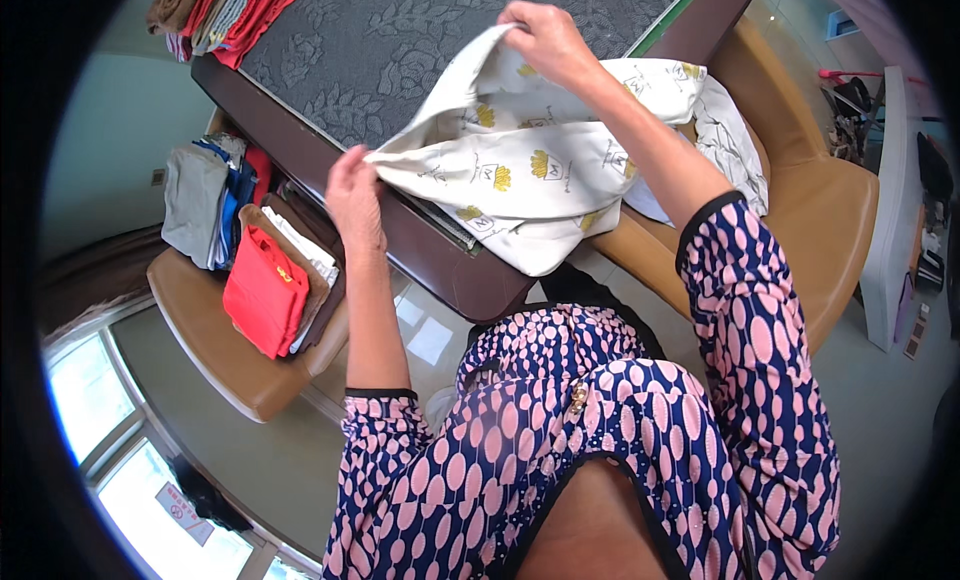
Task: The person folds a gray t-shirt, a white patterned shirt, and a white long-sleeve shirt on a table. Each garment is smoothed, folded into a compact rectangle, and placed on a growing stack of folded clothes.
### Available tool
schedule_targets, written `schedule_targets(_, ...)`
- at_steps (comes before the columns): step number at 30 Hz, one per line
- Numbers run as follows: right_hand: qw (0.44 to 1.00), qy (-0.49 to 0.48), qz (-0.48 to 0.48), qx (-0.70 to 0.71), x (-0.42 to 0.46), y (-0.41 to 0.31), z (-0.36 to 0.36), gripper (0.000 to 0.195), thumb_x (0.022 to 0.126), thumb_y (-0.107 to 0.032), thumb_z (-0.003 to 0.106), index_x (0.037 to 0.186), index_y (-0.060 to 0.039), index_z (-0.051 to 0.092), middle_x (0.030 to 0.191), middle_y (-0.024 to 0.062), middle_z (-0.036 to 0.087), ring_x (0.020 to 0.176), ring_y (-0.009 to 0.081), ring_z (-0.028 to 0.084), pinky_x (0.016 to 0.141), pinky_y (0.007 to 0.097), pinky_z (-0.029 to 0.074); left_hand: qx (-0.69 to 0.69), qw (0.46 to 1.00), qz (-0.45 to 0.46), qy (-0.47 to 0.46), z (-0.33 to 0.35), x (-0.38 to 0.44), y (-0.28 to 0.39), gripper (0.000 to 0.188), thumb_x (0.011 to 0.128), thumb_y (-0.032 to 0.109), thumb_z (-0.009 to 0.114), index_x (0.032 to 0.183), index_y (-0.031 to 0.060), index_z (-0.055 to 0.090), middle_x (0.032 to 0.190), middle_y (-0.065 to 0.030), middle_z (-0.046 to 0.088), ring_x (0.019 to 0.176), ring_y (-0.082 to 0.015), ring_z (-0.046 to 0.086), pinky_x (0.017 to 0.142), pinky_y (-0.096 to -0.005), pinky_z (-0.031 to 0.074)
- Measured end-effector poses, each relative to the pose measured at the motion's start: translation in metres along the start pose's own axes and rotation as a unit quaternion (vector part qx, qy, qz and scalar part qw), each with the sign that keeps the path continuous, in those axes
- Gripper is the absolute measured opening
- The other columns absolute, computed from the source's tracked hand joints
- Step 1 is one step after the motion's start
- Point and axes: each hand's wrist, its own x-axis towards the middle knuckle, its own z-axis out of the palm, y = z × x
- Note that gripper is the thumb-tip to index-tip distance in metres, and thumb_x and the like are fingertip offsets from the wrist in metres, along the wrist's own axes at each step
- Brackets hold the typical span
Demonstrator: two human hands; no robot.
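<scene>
A white cloth (pixel 517 164) with yellow and black printed motifs is stretched between my hands over the table's near corner. My left hand (pixel 357 201) pinches its left end above the table edge. Raised higher and farther right, my right hand (pixel 546 40) grips the upper edge, so the fabric hangs open in a fold between them. The lower part drapes over the table edge, and another part reaches right towards a chair. Beneath lies a dark grey floral-patterned tablecloth (pixel 337 62) on the table.
Folded red, brown and striped clothes (pixel 247 17) lie at the table's far left. A tan chair (pixel 217 340) at left holds folded garments, a red one (pixel 264 291) in front. Another tan chair (pixel 810 197) stands right, with pale crumpled fabric (pixel 731 145) on it.
</scene>
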Motion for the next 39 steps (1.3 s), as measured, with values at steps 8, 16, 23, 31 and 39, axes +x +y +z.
schedule_targets(8, 0.958, -0.036, -0.241, -0.149, 0.092, -0.040, 0.008, 0.015, 0.080, -0.023, 0.064, 0.086, -0.0101, 0.069, 0.080, 0.0122, 0.068, 0.081, 0.0329, 0.067, 0.072, 0.0445, 0.052, 0.256, 0.908, 0.322, -0.082, 0.050, -0.044, 0.024, 0.032, 0.084, -0.003, 0.061, 0.115, 0.0048, 0.062, 0.117, -0.0099, 0.063, 0.076, -0.0139, 0.061, 0.069, -0.0254, 0.052)
schedule_targets(16, 0.926, -0.151, -0.318, -0.135, 0.082, -0.085, 0.028, 0.016, 0.078, -0.024, 0.067, 0.081, -0.0085, 0.068, 0.075, 0.0107, 0.067, 0.078, 0.0308, 0.067, 0.068, 0.0426, 0.052, 0.286, 0.872, 0.393, 0.054, 0.032, 0.009, 0.049, 0.080, 0.072, 0.020, 0.079, 0.139, -0.0007, 0.041, 0.137, -0.0213, 0.047, 0.129, -0.0325, 0.044, 0.108, -0.0404, 0.035)
schedule_targets(23, 0.936, -0.226, -0.213, -0.164, 0.050, -0.109, 0.004, 0.018, 0.077, -0.024, 0.068, 0.081, -0.0068, 0.069, 0.073, 0.0120, 0.067, 0.074, 0.0273, 0.067, 0.066, 0.0411, 0.052, 0.079, 0.953, 0.278, -0.095, 0.027, 0.065, 0.049, 0.011, 0.091, 0.007, 0.062, 0.100, 0.0030, 0.066, 0.084, 0.0020, 0.062, 0.079, -0.0059, 0.054, 0.072, -0.0226, 0.045)
schedule_targets(31, 0.940, -0.174, -0.154, -0.250, 0.006, -0.007, -0.076, 0.012, 0.081, -0.007, 0.065, 0.093, -0.0060, 0.064, 0.085, 0.0116, 0.065, 0.077, 0.0335, 0.063, 0.069, 0.0409, 0.050, 0.116, 0.926, 0.341, -0.111, -0.003, 0.006, 0.128, 0.014, 0.091, -0.001, 0.055, 0.100, 0.0007, 0.065, 0.089, 0.0002, 0.063, 0.083, -0.0049, 0.055, 0.074, -0.0192, 0.045)
schedule_targets(39, 0.983, 0.005, 0.085, -0.161, -0.077, 0.039, -0.143, 0.017, 0.078, -0.007, 0.066, 0.095, -0.0052, 0.062, 0.089, 0.0060, 0.066, 0.062, 0.0198, 0.062, 0.060, 0.0323, 0.050, 0.121, 0.892, 0.355, -0.252, -0.051, -0.030, 0.148, 0.014, 0.083, -0.001, 0.064, 0.097, -0.0037, 0.066, 0.083, -0.0065, 0.064, 0.072, -0.0112, 0.056, 0.063, -0.0220, 0.041)
